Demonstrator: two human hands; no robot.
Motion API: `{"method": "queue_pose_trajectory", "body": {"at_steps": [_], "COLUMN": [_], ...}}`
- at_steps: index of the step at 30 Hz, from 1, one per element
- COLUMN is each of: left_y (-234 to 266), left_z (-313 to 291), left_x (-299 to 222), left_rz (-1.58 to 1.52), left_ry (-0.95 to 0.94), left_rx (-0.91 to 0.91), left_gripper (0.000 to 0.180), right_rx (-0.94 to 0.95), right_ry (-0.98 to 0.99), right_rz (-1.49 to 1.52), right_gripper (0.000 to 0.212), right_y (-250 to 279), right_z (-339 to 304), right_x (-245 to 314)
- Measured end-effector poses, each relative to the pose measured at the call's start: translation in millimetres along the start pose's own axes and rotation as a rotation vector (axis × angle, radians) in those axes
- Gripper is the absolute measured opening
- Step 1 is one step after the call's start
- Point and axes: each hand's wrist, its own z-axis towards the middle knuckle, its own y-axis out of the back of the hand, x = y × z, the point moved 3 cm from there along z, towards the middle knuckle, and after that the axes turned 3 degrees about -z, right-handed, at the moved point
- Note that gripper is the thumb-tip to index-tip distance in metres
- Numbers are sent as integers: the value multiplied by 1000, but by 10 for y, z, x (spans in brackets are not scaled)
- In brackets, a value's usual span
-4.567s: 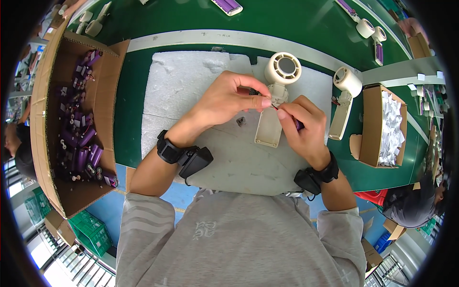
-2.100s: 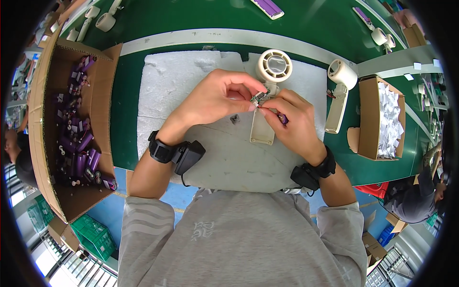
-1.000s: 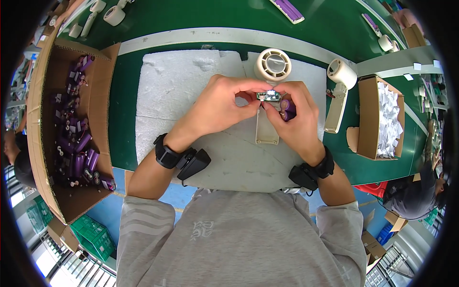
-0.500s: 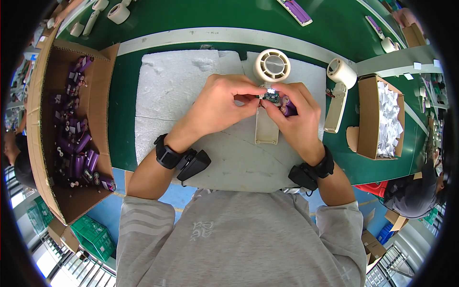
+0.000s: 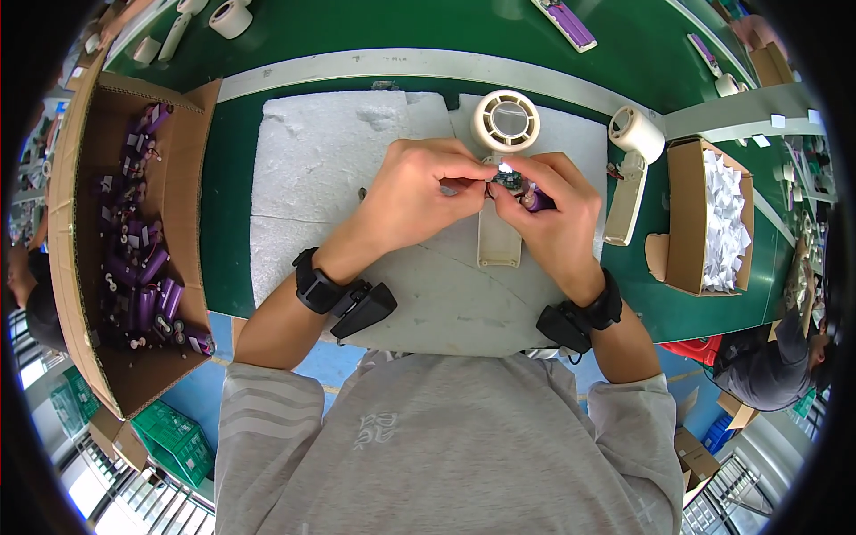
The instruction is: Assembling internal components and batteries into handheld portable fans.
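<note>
1. So the left hand [image 5: 415, 192] has thumb and fingertips pinched narrow on the near end of a little green circuit board [image 5: 508, 179].
2. Right hand [image 5: 557, 209] has the board's other end between thumb and index, so the thing sits right between the two hands. There's a bright white spot on its upper edge.
3. Purple battery cells [image 5: 538, 201] are tucked under the right hand's curled fingers, partly hidden, so no idea how many.
4. Just beyond both hands is a cream round fan head [image 5: 506, 120]; its open handle [image 5: 498, 241] runs back beneath them on a white foam pad [image 5: 303, 160].
5. Off to the right hand's right, another cream fan [image 5: 637, 134] lies on the green surface [image 5: 232, 196], then a carton [image 5: 687, 223] of white paper bits [image 5: 727, 223].
6. Well left of the left hand: big cardboard box [image 5: 76, 250], loads of purple cells [image 5: 152, 263] inside.
</note>
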Motion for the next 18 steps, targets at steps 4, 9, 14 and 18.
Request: {"method": "queue_pose_trajectory", "body": {"at_steps": [4, 9, 14, 18], "left_y": [7, 30, 13, -29], "left_z": [13, 26, 36, 30], "left_x": [-4, 28, 14, 21], "left_rz": [-57, -198, -259, -268], "left_ry": [54, 119, 230, 239], "left_rx": [50, 94, 206, 212], "left_gripper": [24, 27, 38, 37], "right_rx": [49, 111, 174, 191], "right_ry": [-76, -128, -137, -110], "right_rz": [73, 111, 73, 34], "right_gripper": [30, 27, 22, 21], "right_y": [20, 80, 138, 148], "right_z": [17, 37, 4, -9], "right_x": [-13, 6, 13, 12]}}
